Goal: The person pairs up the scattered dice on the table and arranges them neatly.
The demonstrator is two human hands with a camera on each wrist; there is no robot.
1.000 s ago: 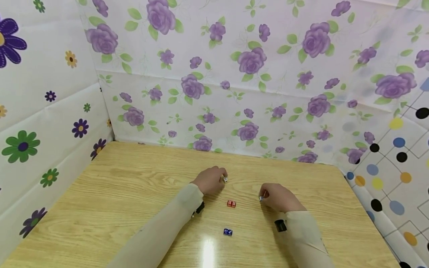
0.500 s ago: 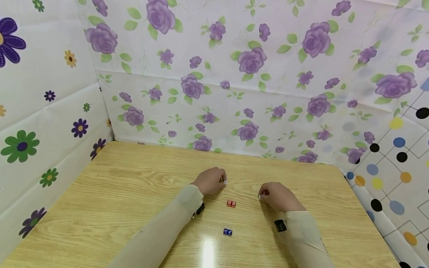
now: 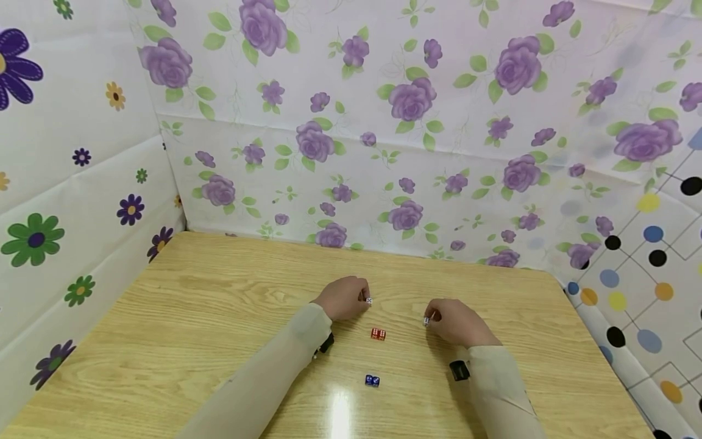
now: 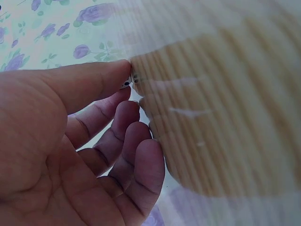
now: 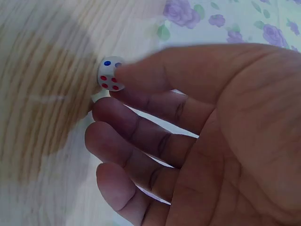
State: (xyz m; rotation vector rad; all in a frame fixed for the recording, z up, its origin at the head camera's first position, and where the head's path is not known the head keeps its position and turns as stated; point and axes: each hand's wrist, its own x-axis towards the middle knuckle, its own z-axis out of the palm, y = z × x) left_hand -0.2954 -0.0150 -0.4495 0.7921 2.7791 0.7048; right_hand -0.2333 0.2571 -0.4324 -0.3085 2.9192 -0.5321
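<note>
Between thumb and index finger, my left hand (image 3: 344, 298) pinches a small white die (image 3: 369, 300) over the far middle of the table. In the left wrist view, thumb and finger mostly hide that die (image 4: 126, 84), and a bit of its dotted face shows. My right hand (image 3: 454, 321), to the right and slightly nearer, pinches a second white die (image 3: 426, 321). The right wrist view shows blue and red pips on this die (image 5: 109, 77); the thumb covers one corner. Two red dice (image 3: 378, 333) sit side by side on the table between the hands.
Two dark blue dice (image 3: 372, 380) lie side by side nearer to me on the wooden table (image 3: 230, 305). Flowered sheets (image 3: 340, 152) rise behind and at the left, and a dotted sheet (image 3: 652, 292) stands along the right edge.
The left hand has come slightly nearer with its die, which now shows a different face. The right hand's die has turned in the fingers. The red and blue dice have stayed put.
</note>
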